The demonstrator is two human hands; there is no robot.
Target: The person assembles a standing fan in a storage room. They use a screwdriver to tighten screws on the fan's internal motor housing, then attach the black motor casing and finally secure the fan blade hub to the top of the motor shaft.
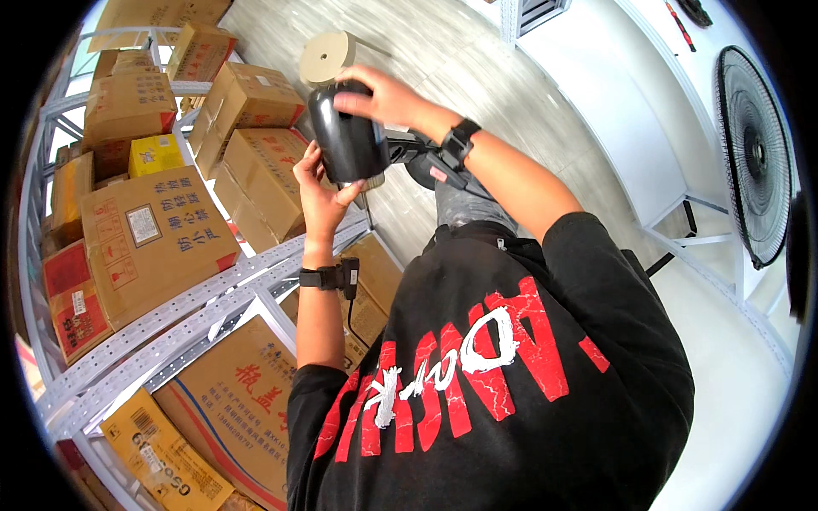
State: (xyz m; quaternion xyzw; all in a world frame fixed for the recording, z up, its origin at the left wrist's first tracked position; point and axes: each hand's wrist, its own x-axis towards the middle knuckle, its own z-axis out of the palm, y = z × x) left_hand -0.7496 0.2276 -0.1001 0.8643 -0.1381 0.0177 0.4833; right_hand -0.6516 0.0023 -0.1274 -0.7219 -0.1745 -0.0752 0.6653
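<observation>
A glossy black cylindrical container [342,136] with rounded shoulders is held up between my two hands, slightly tilted. My left hand [325,194] supports its lower end, thumb along the base and fingers at the side. Over the top, my right hand [382,95] lies with its fingers curled round the upper end; they are slightly blurred. Whether the container has a lid is hidden by those fingers. Just beyond it, a beige roll [325,60] with a small hole in its middle shows its round end.
On my left, a grey metal shelf [247,271] holds several cardboard boxes [158,226], one small yellow box [156,155] among them. To my right are a white table [613,111] and a black round fan [754,153]. Black straps circle both my wrists.
</observation>
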